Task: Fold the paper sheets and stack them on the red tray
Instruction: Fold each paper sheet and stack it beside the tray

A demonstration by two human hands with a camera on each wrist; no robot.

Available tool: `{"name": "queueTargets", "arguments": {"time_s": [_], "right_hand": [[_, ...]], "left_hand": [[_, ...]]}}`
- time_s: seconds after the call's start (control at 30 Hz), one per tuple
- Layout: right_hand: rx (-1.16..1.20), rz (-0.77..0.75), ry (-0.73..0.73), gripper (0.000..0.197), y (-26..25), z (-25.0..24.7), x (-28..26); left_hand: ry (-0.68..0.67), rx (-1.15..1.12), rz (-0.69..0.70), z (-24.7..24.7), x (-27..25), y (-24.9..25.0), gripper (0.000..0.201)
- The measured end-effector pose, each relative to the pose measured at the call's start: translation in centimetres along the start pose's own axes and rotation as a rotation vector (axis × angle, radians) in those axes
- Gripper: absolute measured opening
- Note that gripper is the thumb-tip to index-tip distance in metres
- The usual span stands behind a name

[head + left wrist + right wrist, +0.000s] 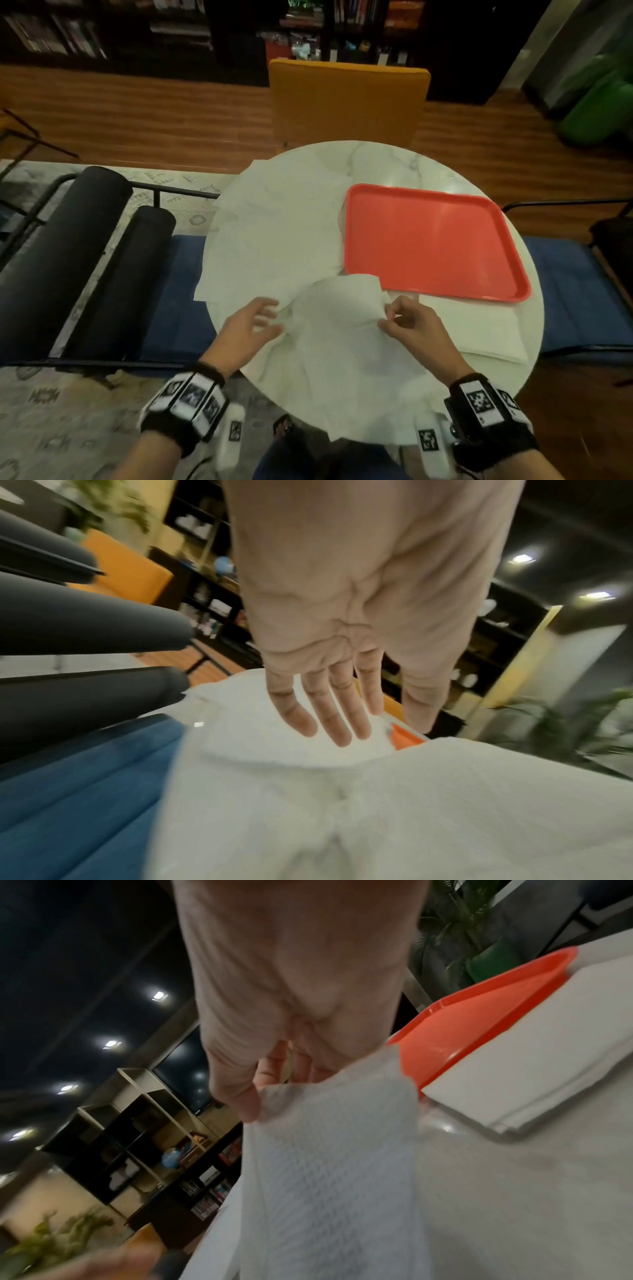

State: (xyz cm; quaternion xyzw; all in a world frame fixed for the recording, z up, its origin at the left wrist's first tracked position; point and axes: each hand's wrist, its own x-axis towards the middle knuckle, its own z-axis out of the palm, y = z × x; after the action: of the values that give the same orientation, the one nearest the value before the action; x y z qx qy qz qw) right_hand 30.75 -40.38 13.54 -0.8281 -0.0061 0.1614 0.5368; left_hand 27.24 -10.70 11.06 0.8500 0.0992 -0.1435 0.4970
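A crumpled white paper sheet (335, 329) (411, 804) (329, 1177) lies at the near side of the round marble table (383, 157). My right hand (390, 315) (260, 1096) pinches the sheet's far right corner and lifts it slightly. To the left of the sheet's edge, my left hand (263, 318) (342, 710) hovers with straight, spread fingers and holds nothing. The red tray (435, 240) (404, 737) (472, 1020) sits empty behind the sheet on the right. Several unfolded sheets (281, 233) overlap left of the tray. A folded stack (486, 332) (534, 1053) lies against the tray's near edge.
An orange chair (346, 102) stands beyond the table. A bench with black bolsters (102, 257) and a blue cushion runs along the left, and another blue seat (575, 291) is on the right. Dark bookshelves line the far wall.
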Motion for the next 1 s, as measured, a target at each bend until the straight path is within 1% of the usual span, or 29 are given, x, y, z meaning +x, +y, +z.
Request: {"name": "queueTargets", "arguments": {"time_s": [0.1, 0.13, 0.17, 0.2, 0.27, 0.3, 0.33, 0.4, 0.47, 0.53, 0.6, 0.7, 0.8, 0.83, 0.87, 0.93, 1.0], "right_hand": [[0.131, -0.022, -0.053, 0.019, -0.4, 0.0, -0.2], [0.165, -0.022, -0.057, 0.02, -0.5, 0.0, -0.3], [0.185, -0.014, -0.052, 0.021, -0.4, 0.0, -0.4], [0.197, 0.004, -0.041, 0.02, -0.3, -0.1, -0.4], [0.22, 0.057, -0.035, 0.019, 0.3, -0.3, -0.3], [0.221, 0.08, -0.046, 0.024, 0.7, -0.4, -0.3], [0.213, 0.098, -0.061, 0.033, 1.1, -0.5, -0.1], [0.194, 0.119, -0.077, 0.048, 1.3, -0.5, 0.2], [0.177, 0.097, -0.024, 0.052, 0.8, -0.2, 0.8], [0.18, 0.042, 0.043, 0.051, -0.1, 0.0, 1.7], [0.156, -0.031, 0.072, 0.047, -0.7, 0.1, 2.6], [-0.004, -0.101, 0.118, 0.035, -1.1, 0.3, 3.9], [-0.217, -0.13, 0.164, 0.01, -0.9, 0.8, 5.1], [-0.243, -0.127, 0.177, 0.005, -0.8, 1.0, 5.5], [-0.246, -0.118, 0.188, 0.007, -0.5, 1.1, 5.7], [-0.213, -0.101, 0.205, 0.007, -0.5, 1.3, 6.1], [-0.222, -0.154, 0.207, 0.007, -0.9, 1.3, 6.1]], "left_hand": [[-0.116, 0.089, 0.136, 1.1, 3.7, 3.4, 0.075], [-0.168, 0.15, 0.152, 1.4, 4.9, 4.1, 0.085], [-0.219, 0.215, 0.148, 1.6, 5.9, 4.7, 0.088], [-0.262, 0.256, 0.138, 1.7, 6.8, 5.1, 0.08], [-0.303, 0.265, 0.138, 1.8, 8.0, 5.5, 0.041], [-0.298, 0.244, 0.15, 1.8, 8.3, 5.6, 0.026], [-0.289, 0.23, 0.164, 1.9, 8.5, 5.6, 0.021], [-0.277, 0.23, 0.196, 2.0, 8.5, 6.1, 0.019], [-0.268, 0.24, 0.228, 2.1, 8.4, 6.7, 0.017], [-0.251, 0.271, 0.251, 2.2, 8.4, 7.3, 0.017], [-0.243, 0.314, 0.256, 2.3, 8.6, 7.5, 0.02], [-0.247, 0.394, 0.241, 2.4, 8.7, 7.6, 0.015], [-0.256, 0.463, 0.221, 2.5, 8.8, 7.5, 0.011], [-0.254, 0.489, 0.213, 2.5, 8.9, 7.3, 0.012], [-0.244, 0.511, 0.204, 2.4, 9.0, 7.2, 0.013], [-0.213, 0.553, 0.197, 2.3, 9.3, 6.8, 0.02], [-0.183, 0.619, 0.257, 2.3, 9.3, 6.2, 0.047]]}}
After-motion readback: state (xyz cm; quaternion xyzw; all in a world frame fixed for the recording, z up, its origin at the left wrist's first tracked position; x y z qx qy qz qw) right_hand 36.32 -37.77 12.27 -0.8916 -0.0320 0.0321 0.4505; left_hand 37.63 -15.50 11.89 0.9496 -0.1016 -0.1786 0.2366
